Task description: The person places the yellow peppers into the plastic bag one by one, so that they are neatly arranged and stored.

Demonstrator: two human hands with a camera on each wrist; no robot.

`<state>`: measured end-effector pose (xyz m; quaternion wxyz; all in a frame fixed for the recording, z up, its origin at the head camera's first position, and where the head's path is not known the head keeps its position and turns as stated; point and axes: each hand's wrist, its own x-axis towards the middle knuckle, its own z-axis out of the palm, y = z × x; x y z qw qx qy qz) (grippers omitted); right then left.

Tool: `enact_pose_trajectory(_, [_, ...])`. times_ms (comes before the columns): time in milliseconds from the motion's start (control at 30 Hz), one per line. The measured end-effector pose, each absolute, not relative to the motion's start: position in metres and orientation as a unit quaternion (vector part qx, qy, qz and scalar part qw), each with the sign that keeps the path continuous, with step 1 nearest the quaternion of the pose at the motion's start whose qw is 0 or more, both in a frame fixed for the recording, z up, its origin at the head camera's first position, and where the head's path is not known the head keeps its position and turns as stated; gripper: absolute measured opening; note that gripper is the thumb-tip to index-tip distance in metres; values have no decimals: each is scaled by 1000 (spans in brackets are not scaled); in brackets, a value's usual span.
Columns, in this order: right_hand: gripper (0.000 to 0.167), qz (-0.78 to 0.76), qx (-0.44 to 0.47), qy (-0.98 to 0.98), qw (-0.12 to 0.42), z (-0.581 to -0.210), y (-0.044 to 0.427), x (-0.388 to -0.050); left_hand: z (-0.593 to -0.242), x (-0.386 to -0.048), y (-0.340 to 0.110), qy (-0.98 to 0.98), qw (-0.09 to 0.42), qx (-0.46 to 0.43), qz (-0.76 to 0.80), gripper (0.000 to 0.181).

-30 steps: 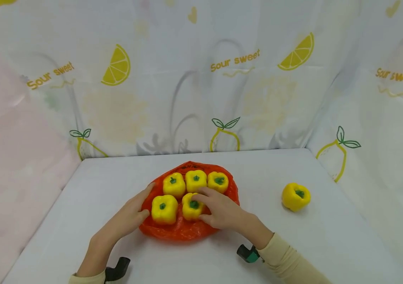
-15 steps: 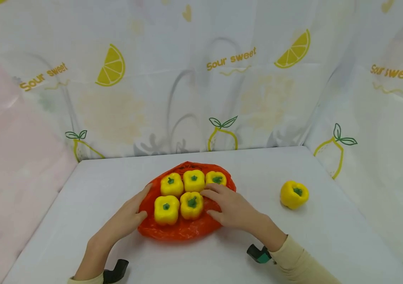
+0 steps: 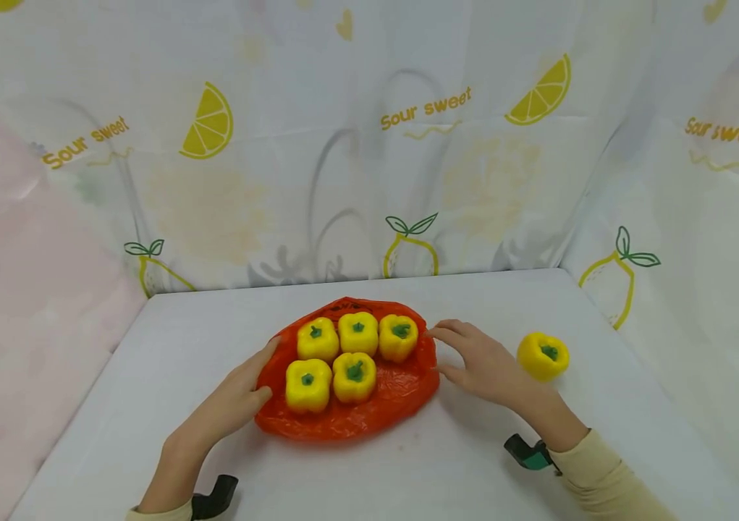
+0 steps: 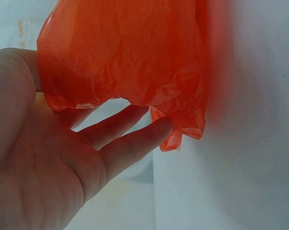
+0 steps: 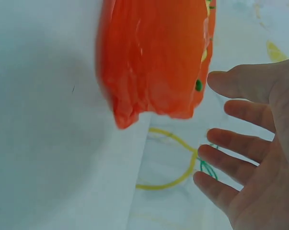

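A red plastic bag stands with its mouth up on the white table, its rim rolled into a wide opening. Several yellow bell peppers sit in it in two rows, green stems upward. My left hand holds the bag's left rim, thumb over the edge and fingers along the outside; the left wrist view shows the thumb passing behind the plastic. At the bag's right side my right hand has its fingers spread, holding nothing. One more yellow bell pepper lies on the table, just beyond the right wrist.
The white table meets printed cloth walls at the back and both sides. Black camera mounts stick out below each wrist.
The right hand has let go of the front pepper, drawn out of the bag and moved right past its rim. The left hand stays on the left rim.
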<state>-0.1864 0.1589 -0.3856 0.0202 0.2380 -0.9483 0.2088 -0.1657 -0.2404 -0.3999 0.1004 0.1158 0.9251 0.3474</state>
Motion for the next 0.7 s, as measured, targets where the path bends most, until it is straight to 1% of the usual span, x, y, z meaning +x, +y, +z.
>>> enact_pose_trajectory(400, [53, 169, 225, -958, 60, -381, 205, -191, -401, -166, -241, 925, 96, 122, 346, 73])
enact_pose_trajectory(533, [54, 157, 211, -963, 57, -380, 223, -190, -402, -166, -241, 925, 98, 121, 348, 73])
enact_pose_trajectory(700, [61, 158, 187, -969, 37, -378, 246, -187, -401, -166, -240, 925, 103, 118, 347, 73])
